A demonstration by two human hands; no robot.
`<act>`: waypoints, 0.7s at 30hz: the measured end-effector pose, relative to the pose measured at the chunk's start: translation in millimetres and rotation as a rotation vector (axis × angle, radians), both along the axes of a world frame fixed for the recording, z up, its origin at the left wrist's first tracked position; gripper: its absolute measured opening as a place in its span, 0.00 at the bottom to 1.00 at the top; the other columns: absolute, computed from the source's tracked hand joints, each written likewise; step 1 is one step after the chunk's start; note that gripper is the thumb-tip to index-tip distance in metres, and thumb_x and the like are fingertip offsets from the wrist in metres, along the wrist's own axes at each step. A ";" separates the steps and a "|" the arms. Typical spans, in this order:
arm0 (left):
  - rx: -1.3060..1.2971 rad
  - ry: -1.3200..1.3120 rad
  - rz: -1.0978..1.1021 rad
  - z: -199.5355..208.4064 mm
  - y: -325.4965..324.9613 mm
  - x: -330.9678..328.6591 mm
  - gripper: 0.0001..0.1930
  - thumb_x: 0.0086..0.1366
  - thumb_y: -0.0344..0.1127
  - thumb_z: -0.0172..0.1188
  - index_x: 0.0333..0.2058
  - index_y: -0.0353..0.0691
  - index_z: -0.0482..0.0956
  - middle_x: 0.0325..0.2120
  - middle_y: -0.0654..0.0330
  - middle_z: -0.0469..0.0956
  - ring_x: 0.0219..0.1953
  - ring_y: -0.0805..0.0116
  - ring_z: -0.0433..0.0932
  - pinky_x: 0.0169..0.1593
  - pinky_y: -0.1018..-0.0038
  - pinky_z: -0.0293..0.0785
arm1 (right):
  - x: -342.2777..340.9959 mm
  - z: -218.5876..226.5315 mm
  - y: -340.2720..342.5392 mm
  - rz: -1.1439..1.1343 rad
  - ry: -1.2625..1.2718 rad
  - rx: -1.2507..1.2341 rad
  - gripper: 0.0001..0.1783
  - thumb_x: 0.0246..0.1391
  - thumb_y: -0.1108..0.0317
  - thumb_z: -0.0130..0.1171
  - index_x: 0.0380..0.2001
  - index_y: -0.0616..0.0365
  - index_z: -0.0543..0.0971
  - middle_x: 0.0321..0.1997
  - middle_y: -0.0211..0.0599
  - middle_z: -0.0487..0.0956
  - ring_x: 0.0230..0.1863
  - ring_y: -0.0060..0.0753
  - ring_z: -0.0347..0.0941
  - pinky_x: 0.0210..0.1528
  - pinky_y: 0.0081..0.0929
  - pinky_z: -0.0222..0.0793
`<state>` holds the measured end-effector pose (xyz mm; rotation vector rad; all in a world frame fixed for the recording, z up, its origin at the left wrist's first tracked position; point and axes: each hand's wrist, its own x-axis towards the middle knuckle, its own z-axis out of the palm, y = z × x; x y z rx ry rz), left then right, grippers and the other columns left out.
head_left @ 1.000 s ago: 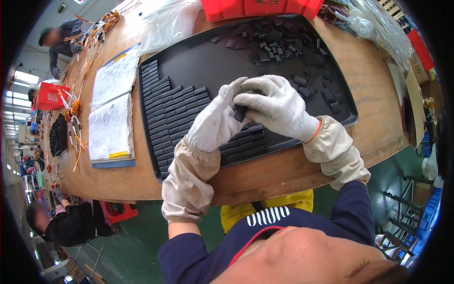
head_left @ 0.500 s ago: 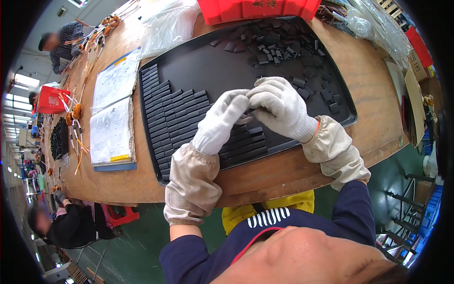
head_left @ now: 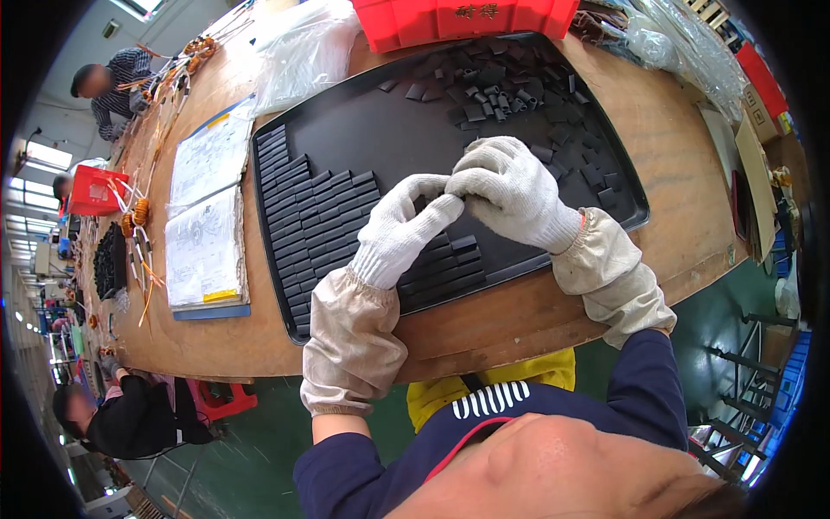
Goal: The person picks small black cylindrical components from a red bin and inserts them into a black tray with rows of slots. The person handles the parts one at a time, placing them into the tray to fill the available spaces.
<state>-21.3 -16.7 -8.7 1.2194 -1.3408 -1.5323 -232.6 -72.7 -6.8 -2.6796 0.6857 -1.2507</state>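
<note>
Over the middle of a black tray [head_left: 363, 130], my two white-gloved hands meet at the fingertips. My left hand [head_left: 402, 227] is bent into a pinch, thumb and forefinger coming together beside the right fingers. My right hand [head_left: 512, 189] is closed, its fingertips pressed together against the left ones. Whatever they pinch is hidden by the gloves. Short black tubes [head_left: 303, 227] lie side by side in neat rows on the tray's left part and under my left hand. Loose black tube pieces [head_left: 497, 102], some flat and some round, are scattered at the far right of the tray.
Left of the tray lies an open folder of papers [head_left: 206, 251]. Clear plastic bags [head_left: 303, 56] and a red bin [head_left: 467, 24] stand behind it. Cardboard [head_left: 754, 195] leans at the right. Wired orange coils [head_left: 138, 212] lie at the far left, where other people [head_left: 112, 86] sit.
My left thumb and fingers have shifted, and the dark piece that showed beneath them is now out of sight. My right hand has hardly moved. The view has tilted slightly.
</note>
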 end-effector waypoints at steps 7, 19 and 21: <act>0.042 0.079 0.113 -1.8 1.5 0.8 0.18 0.75 0.41 0.61 0.56 0.38 0.79 0.52 0.61 0.81 0.49 0.75 0.78 0.54 0.74 0.78 | -28.3 -7.0 -50.3 -0.260 -0.067 -0.023 0.14 0.52 0.68 0.70 0.43 0.49 0.84 0.49 0.34 0.84 0.51 0.46 0.80 0.55 0.39 0.75; 0.019 0.119 0.098 -5.1 0.8 -0.3 0.19 0.75 0.44 0.61 0.56 0.38 0.79 0.51 0.61 0.81 0.48 0.75 0.77 0.53 0.72 0.79 | -69.5 -53.8 -87.5 -0.726 0.369 -0.094 0.22 0.54 0.63 0.67 0.54 0.40 0.80 0.65 0.33 0.74 0.68 0.46 0.67 0.65 0.50 0.65; 0.022 0.124 0.091 -5.4 0.9 0.0 0.19 0.75 0.44 0.61 0.56 0.38 0.79 0.51 0.62 0.80 0.48 0.75 0.77 0.53 0.73 0.79 | -72.1 -55.6 -91.7 -0.714 0.376 -0.099 0.21 0.53 0.62 0.68 0.52 0.40 0.81 0.64 0.32 0.75 0.67 0.46 0.67 0.65 0.49 0.65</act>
